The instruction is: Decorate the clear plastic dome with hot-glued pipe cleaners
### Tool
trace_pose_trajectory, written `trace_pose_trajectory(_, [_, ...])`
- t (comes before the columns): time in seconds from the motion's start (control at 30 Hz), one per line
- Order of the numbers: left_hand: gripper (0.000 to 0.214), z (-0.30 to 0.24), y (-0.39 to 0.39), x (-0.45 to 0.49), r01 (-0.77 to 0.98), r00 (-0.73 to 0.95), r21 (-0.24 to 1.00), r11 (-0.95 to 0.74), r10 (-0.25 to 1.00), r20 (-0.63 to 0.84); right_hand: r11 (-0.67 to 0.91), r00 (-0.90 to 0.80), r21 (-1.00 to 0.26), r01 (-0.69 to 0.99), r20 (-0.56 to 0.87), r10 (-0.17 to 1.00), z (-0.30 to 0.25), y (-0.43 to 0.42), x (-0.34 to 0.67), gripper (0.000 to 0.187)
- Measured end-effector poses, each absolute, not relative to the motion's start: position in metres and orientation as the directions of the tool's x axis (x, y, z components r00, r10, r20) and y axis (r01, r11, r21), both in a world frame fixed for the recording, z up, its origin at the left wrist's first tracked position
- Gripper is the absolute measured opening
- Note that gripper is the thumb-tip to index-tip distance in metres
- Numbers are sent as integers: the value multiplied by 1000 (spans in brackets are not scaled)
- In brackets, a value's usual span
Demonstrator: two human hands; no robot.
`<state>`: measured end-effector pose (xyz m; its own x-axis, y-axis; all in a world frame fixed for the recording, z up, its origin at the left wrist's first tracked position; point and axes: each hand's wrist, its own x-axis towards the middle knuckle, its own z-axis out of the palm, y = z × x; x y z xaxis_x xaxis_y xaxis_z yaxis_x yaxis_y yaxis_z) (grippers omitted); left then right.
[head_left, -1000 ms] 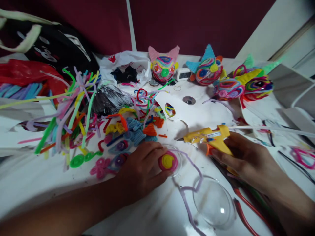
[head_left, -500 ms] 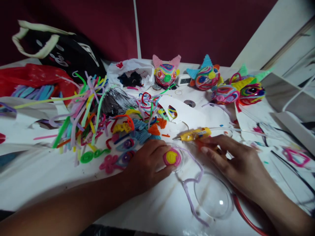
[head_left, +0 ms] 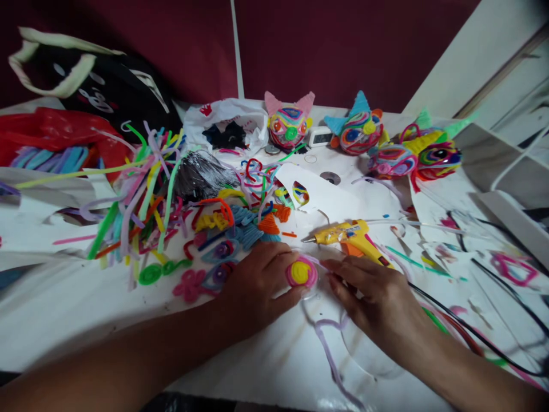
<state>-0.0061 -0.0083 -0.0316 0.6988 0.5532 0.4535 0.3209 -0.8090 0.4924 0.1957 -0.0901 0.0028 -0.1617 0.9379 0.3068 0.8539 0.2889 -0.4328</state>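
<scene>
My left hand (head_left: 257, 283) rests on the white table (head_left: 266, 366), thumb and fingers closed narrowly round the pink and yellow spiral (head_left: 301, 272), which they pinch at its left edge. I cannot tell whether the spiral lies on the table or on something clear beneath it. My right hand (head_left: 373, 292) lies flat with its fingers stretched out, holding nothing, its fingertips just beside the spiral's right edge. A lilac pipe cleaner (head_left: 332, 360) trails from the spiral toward me, past a clear half-shell (head_left: 362, 355) that sits partly under my right wrist. The yellow glue gun (head_left: 349, 236) lies on its side just beyond my right hand, nozzle pointing left.

Further back, a white plastic bag (head_left: 231, 117) gapes open with something dark (head_left: 223, 135) inside. At far left a red plastic bag (head_left: 55, 129) holds blue and purple pipe cleaners (head_left: 47, 157), and a black tote (head_left: 107, 86) slumps behind it. A loose heap of pipe cleaners (head_left: 146, 194) sprawls between the bags and my left hand.
</scene>
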Motion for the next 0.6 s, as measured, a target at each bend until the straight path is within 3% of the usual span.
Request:
trace_pose_trajectory(0.2, [31, -27, -10, -4, 331, 685, 486, -809, 560, 465, 325, -196, -325, 888, 371, 908, -1, -96, 188, 15])
trace_pose_trajectory(0.6, [29, -23, -11, -3, 319, 677, 476, -820, 549, 491, 257, -182, -214, 942, 316, 931, 10, -98, 165, 18])
